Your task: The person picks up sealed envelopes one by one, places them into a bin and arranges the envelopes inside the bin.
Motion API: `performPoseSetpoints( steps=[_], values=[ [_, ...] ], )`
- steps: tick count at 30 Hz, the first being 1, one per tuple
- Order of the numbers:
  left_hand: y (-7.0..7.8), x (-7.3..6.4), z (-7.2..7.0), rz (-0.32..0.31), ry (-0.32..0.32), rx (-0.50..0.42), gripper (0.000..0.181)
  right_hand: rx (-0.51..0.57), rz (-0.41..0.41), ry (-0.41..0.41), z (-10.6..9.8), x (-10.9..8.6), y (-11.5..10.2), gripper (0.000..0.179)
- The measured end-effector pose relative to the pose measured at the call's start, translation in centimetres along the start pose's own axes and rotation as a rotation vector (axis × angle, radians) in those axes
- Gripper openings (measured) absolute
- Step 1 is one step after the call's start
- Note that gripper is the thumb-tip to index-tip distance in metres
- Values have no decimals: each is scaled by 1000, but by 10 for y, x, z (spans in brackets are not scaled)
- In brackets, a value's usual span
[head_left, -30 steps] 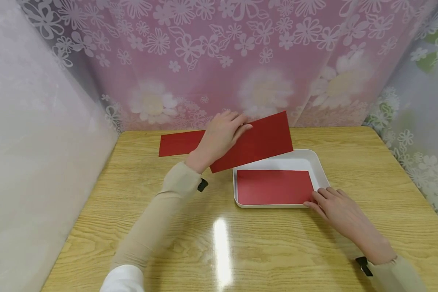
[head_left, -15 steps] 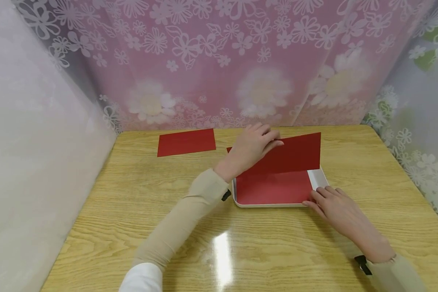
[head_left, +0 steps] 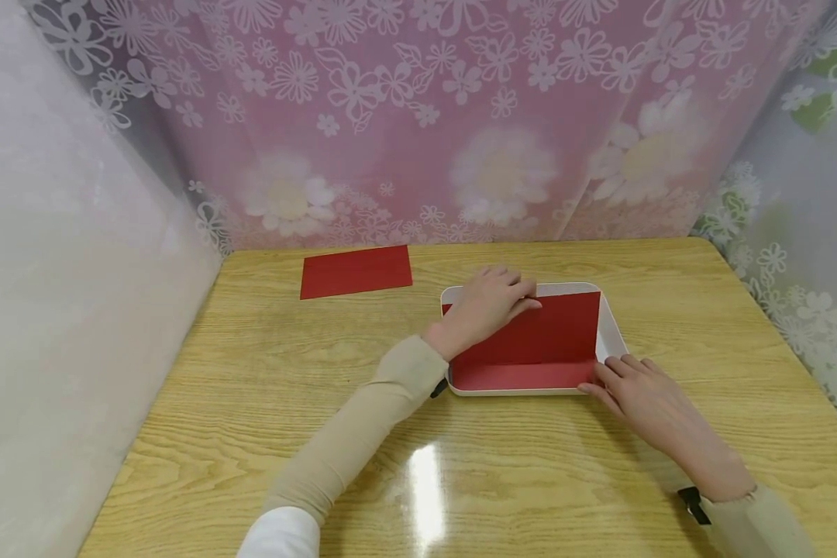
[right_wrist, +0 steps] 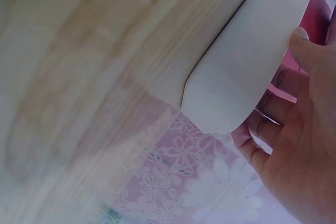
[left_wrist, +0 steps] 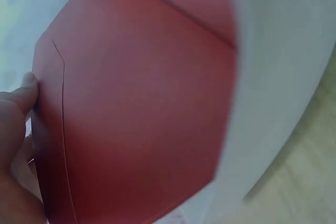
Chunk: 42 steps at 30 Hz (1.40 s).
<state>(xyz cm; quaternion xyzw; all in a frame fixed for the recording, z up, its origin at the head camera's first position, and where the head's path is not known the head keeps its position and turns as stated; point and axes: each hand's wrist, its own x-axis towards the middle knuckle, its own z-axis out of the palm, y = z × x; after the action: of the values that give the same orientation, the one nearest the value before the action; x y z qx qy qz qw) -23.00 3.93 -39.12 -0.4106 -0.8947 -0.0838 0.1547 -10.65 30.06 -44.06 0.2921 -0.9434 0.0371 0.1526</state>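
Note:
My left hand (head_left: 487,308) pinches the top edge of a red envelope (head_left: 561,329), which stands on its long edge inside a white tray (head_left: 565,289). In the left wrist view the flap line shows on this envelope (left_wrist: 142,103), with my thumb against its edge. A second red piece (head_left: 516,378), like an envelope, lies flat in the tray, partly hidden behind the upright one. My right hand (head_left: 645,399) holds the tray's near right corner. The right wrist view shows its thumb and fingers (right_wrist: 278,108) over the rim.
Another flat red piece (head_left: 356,272), also envelope-like, lies at the back left of the wooden table (head_left: 251,372). Flowered curtains (head_left: 390,139) hang behind the table and at its right, and a pale sheet (head_left: 77,271) hangs at the left.
My left hand has brought the red envelope rightward and down, from above the tray's left side to upright inside it. The right hand has stayed on the tray's corner.

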Motion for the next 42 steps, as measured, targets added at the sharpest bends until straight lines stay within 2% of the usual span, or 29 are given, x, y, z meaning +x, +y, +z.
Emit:
performPoseSetpoints(
  steps=[8, 15, 27, 32, 34, 36, 42],
  values=[
    [3, -4, 9, -44, -153, 6, 27, 4, 9, -14, 0, 1, -1, 22],
    [6, -7, 13, -10, -253, -9, 34, 0, 0, -9, 1, 1, 0, 23],
    [2, -16, 18, -76, -360, -9, 34, -1, -22, 28, 2, 1, 1, 31],
    [-3, -20, 18, -114, -415, -32, 40, -3, -25, 36, 3, 0, 1, 30],
    [-7, -21, 18, -120, -410, -39, 42, -2, -27, 39, 3, 1, 1, 29],
    [-12, -23, 15, -121, -371, -53, 41, 0, -30, 44, 3, 1, 1, 30],
    [-32, -28, 4, -141, -138, -149, 20, 2, -35, 44, 2, 0, 1, 32]
  ],
)
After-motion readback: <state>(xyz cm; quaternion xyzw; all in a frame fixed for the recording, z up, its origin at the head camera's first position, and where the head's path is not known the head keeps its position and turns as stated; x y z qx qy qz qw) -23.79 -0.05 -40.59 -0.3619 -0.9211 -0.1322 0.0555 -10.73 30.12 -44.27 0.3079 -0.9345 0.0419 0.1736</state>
